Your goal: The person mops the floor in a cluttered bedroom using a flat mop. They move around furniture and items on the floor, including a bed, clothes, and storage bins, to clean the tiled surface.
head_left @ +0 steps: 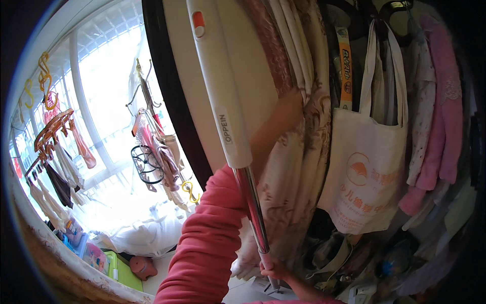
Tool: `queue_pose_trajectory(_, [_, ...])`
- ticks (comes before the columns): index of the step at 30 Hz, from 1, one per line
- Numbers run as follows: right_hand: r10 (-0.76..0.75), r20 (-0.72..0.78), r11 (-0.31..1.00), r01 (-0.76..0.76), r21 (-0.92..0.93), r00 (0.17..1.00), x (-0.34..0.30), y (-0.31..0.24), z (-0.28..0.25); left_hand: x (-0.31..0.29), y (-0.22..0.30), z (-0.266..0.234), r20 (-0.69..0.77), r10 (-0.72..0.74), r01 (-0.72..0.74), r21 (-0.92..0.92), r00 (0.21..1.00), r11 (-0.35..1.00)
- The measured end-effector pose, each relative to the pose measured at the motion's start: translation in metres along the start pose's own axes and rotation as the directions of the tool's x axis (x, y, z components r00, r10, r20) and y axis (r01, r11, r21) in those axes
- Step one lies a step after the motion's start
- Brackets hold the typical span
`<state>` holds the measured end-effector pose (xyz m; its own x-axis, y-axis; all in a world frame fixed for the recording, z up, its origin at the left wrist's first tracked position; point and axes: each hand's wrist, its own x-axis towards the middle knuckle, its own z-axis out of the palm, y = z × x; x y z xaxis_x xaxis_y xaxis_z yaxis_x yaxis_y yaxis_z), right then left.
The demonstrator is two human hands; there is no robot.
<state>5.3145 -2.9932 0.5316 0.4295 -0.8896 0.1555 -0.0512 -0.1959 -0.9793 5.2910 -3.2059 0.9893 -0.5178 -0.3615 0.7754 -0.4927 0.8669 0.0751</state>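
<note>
A white stick-shaped appliance [215, 91] with an orange switch and a chrome pole [251, 207] runs down the middle of the view. My right hand [278, 271] comes in low on the right, its fingers wrapped round the pole's lower end. My left arm, in a pink sleeve, passes behind the pole. Beyond it my left hand [286, 114] is closed on the folds of a cream curtain [315, 126] with a brown scroll pattern. That hand is somewhat blurred, and its fingertips are partly hidden in the cloth.
Right of the curtain hang a white cloth bag [362, 167] and pink clothes [443, 111]. A dark upright frame [174, 91] stands beside a bright window on the left, with laundry on hangers [53, 129]. A green box [121, 271] sits low at left; cluttered items lie at lower right.
</note>
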Motion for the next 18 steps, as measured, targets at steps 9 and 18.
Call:
queue_pose_trajectory(9, [-0.368,0.073,0.682,0.322,-0.656,0.927,0.017,0.020,0.001,-0.131,-0.034,0.021,0.295,-0.022,0.110,-0.288,0.955,0.951])
queue_pose_trajectory(18, [0.010,0.129,1.000,-0.011,0.001,0.992,0.065,-0.021,0.068,-0.427,-0.036,-0.104,0.373,-0.725,0.797,-0.445,0.579,0.408])
